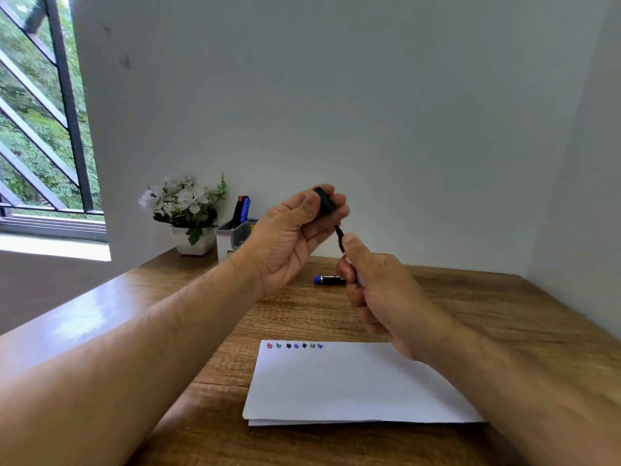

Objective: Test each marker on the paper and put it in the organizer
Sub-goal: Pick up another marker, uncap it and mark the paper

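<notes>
surface: we see a brown wood-grain table [470, 307] | near edge: white paper sheets [336, 385], coloured scribbles along the far side | centre: blue-capped black marker [327, 279] lying flat | far left: white pot of white flowers [193, 240] beside grey plastic organizer [232, 238]

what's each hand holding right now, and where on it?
Left hand pinches a black marker cap in its fingertips. Right hand grips the uncapped marker round its barrel, tip pointing up toward the cap.
</notes>
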`<state>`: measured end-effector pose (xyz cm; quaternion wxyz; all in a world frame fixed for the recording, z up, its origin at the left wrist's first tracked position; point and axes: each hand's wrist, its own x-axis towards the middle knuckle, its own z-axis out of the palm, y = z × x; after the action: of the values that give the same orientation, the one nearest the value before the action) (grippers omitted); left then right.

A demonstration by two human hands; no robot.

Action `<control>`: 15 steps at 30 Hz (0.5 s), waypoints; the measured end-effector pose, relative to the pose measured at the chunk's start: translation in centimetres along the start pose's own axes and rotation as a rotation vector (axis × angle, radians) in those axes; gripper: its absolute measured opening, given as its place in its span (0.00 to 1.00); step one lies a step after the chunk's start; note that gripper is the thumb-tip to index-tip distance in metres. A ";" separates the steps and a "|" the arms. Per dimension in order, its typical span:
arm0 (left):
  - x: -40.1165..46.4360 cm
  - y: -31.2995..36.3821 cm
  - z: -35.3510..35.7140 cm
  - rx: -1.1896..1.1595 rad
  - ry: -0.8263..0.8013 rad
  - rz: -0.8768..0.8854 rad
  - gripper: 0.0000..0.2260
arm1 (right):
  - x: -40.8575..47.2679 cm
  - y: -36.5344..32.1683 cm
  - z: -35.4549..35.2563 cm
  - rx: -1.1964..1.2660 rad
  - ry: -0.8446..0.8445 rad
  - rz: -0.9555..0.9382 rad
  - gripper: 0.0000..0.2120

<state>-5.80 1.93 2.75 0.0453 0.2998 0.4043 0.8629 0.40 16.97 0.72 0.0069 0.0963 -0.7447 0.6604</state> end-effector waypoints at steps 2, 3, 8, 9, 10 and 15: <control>0.1 0.5 -0.5 0.002 0.019 0.015 0.11 | 0.0 0.1 0.1 0.029 0.002 -0.008 0.28; 0.2 0.6 -0.7 -0.001 0.027 0.014 0.11 | -0.1 0.1 0.1 0.047 0.000 -0.013 0.28; 0.2 0.7 -1.2 0.012 0.071 -0.015 0.12 | -0.3 0.0 -0.6 0.121 -0.026 -0.064 0.27; 0.2 0.8 -1.3 0.022 0.074 -0.034 0.12 | -0.4 0.1 -0.8 0.136 -0.036 -0.082 0.26; 0.2 0.9 -1.5 0.037 0.077 -0.061 0.13 | -0.4 0.2 -1.1 0.156 -0.050 -0.102 0.26; 0.0 1.7 -2.3 0.416 0.079 -0.328 0.09 | -0.1 0.6 -1.8 0.236 -0.119 -0.197 0.17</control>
<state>-6.80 -0.76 2.83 0.1062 0.1993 0.6174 0.7535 0.24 18.82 0.29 0.0162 0.2079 -0.6480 0.7325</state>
